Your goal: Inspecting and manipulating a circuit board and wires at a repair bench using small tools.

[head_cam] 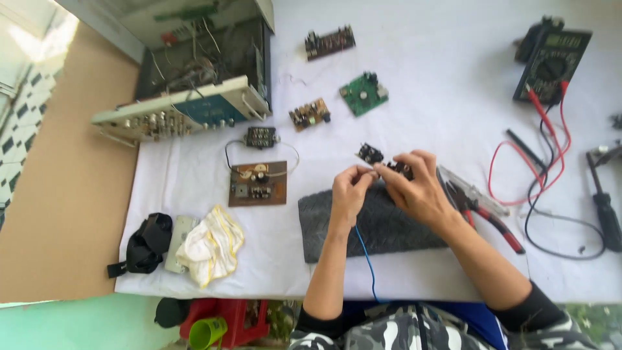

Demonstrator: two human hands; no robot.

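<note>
Both hands are meeting in the head view over a dark grey ribbed rubber mat (372, 223). The left hand's (350, 189) grip is pinching narrowly on the end of a thin blue wire (366, 256), which is running down toward the person's lap. The right hand's (420, 188) grip is closing around a small black circuit board with dark components (370, 154), holding it just above the far edge of the mat, with the wire end touching or almost touching it; I cannot tell which.

Judging from this, the work is looking to be in the middle: a grey equipment case with an open lid and loose wires (194, 78) is already lying opened, and several boards are already lying out, namely a brown square board (258, 184), a green square board (363, 94) and a dark long board (330, 42). Nothing is showing as reassembled.

Red-handled pliers (489, 214) are lying just beside the right wrist, and a dark multimeter with red and black leads (552, 61) is lying well apart. A white cloth cover (440, 58) is lying over the counter. At the left, a tan floor (65, 194) is showing, with bright daylight in the corner.
</note>
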